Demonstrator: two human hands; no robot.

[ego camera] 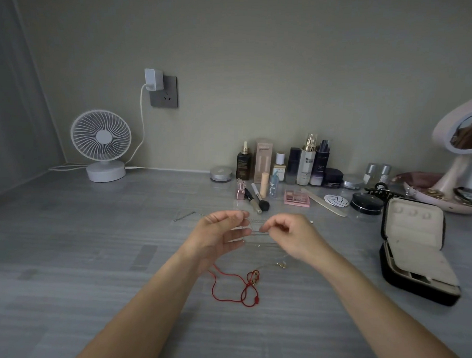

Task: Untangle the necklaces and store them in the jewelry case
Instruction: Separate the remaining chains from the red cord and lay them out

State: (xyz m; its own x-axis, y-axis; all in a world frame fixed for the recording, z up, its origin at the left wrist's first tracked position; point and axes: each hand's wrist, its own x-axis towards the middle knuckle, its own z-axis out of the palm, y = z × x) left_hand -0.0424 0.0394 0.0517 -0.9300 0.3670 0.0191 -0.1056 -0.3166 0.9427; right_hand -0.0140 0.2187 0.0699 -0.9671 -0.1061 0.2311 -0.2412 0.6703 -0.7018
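My left hand (218, 233) and my right hand (290, 235) are raised over the middle of the grey table, fingertips pinching a thin silver necklace chain (255, 232) stretched between them. Part of that chain trails left on the table to a silver end (184, 216). Below my hands lies a red cord necklace (234, 287) with gold beads, and a fine gold chain (278, 265) lies beside it. The black jewelry case (413, 248) stands open at the right, its beige lining showing.
A row of cosmetic bottles (284, 164), brushes (255, 198) and a pink palette (296, 198) stands behind my hands. A white desk fan (101, 143) is at the back left. A pink mirror with tray (459, 172) and a hair claw (380, 189) are at the back right.
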